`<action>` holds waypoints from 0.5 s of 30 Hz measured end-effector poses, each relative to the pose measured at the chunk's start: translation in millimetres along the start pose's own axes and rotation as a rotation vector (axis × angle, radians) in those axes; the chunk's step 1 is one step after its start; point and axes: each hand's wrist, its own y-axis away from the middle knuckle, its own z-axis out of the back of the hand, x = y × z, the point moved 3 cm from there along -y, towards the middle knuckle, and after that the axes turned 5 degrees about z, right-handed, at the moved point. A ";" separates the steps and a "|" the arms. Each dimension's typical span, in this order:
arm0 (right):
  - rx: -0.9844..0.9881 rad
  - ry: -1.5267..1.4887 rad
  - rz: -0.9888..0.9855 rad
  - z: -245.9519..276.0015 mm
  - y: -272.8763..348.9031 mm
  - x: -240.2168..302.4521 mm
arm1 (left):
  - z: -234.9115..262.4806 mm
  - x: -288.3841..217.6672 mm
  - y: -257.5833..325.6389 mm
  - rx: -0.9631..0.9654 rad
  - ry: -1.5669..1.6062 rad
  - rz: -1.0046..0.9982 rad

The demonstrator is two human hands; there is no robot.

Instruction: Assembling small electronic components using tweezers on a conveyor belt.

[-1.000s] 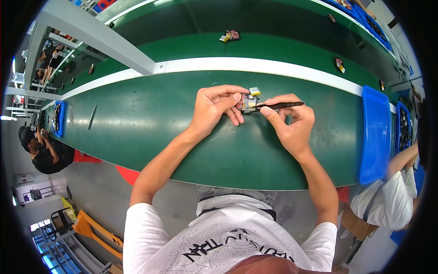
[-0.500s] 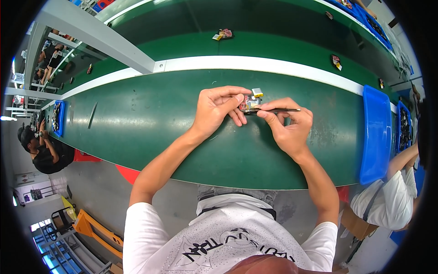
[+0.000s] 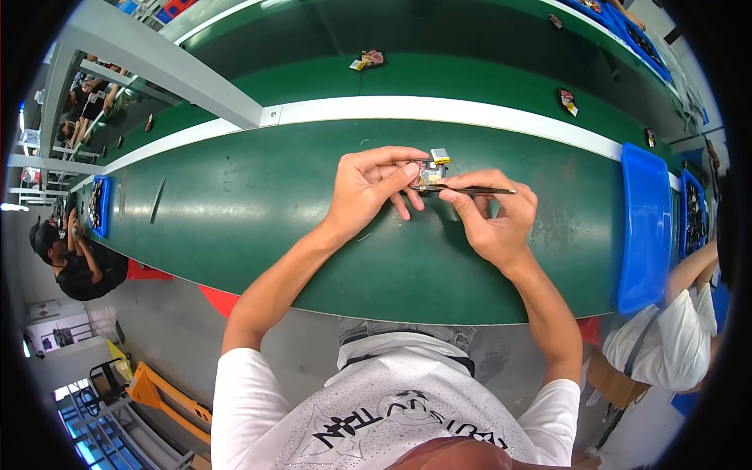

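Note:
My left hand [image 3: 368,188] pinches a small electronic part [image 3: 428,172] with a yellow-and-silver tab at its top, just above the green worktable [image 3: 235,204]. My right hand [image 3: 493,215] grips a pair of dark tweezers [image 3: 470,189] lying level, their tips at the small part and their back end pointing right. Both hands meet near the middle of the table, fingers partly covering the part.
A blue tray [image 3: 646,227] lies at the table's right end, beside a seated person in white [image 3: 666,352]. Small parts [image 3: 368,59] [image 3: 567,99] ride on the green conveyor beyond a white strip. Another blue tray [image 3: 98,205] and a seated person in black [image 3: 74,262] are at the left.
The small parts on the conveyor have drifted left. My hands stay in place, with the tweezers held at the part.

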 end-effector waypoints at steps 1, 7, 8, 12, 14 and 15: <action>0.006 0.005 0.005 0.3 0.2 0.1 | 0.0 0.5 -0.1 -0.001 0.000 -0.001; 0.008 0.017 0.030 3.7 1.7 -0.4 | -2.4 3.8 -1.2 0.005 0.011 0.016; 0.008 0.015 0.030 4.2 1.7 -0.1 | -2.8 3.9 -1.6 0.008 0.025 0.027; 0.034 0.034 0.115 3.8 -1.3 7.0 | -5.7 -0.1 -0.2 0.004 0.024 0.058; 0.030 0.037 0.173 4.3 -1.4 6.5 | -8.3 -1.0 -1.4 -0.007 -0.015 0.056; 0.053 0.059 0.204 4.0 0.1 5.9 | -9.6 -1.5 -1.7 -0.019 -0.051 0.055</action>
